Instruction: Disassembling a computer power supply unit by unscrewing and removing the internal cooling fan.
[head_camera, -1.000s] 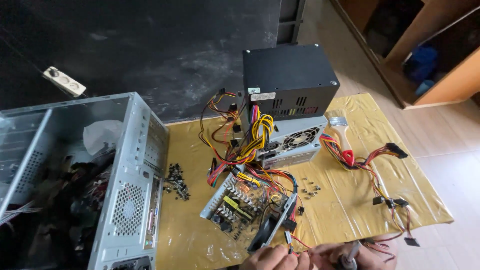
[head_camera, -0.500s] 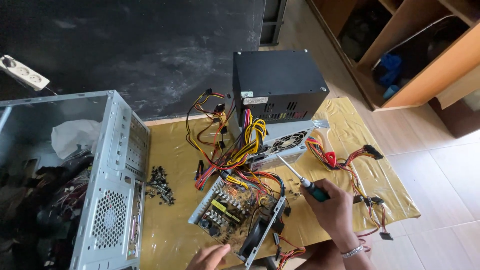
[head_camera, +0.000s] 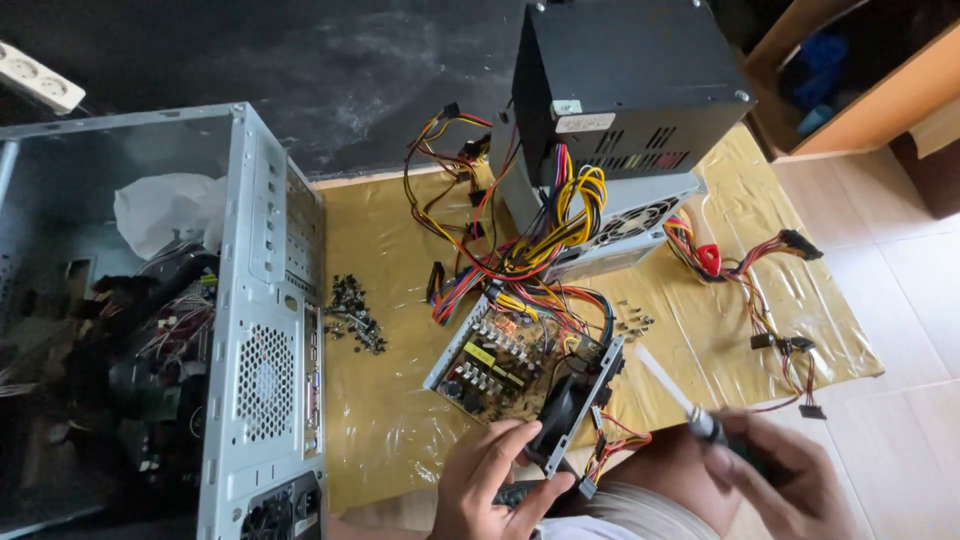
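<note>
My left hand (head_camera: 492, 480) grips the near edge of an opened power supply (head_camera: 520, 365), by its black fan; the circuit board faces up. My right hand (head_camera: 778, 478) is closed around a screwdriver (head_camera: 680, 393) whose blurred shaft points up-left toward the unit's metal frame. A tangle of red, yellow and black cables (head_camera: 530, 255) runs from the board back to two stacked power supplies, a black one (head_camera: 625, 85) on top of a grey one (head_camera: 620, 225).
An open grey computer case (head_camera: 265, 330) with wires and a white bag inside stands at left. A heap of small dark screws (head_camera: 352, 312) lies beside it on the yellow sheet (head_camera: 400, 420). More cables with connectors (head_camera: 770, 300) lie right. A wooden shelf (head_camera: 880, 90) stands far right.
The view has moved closer. My right hand with the screwdriver has dropped back from the fan frame to the lower right. My left hand has come up and taken hold of the opened unit.
</note>
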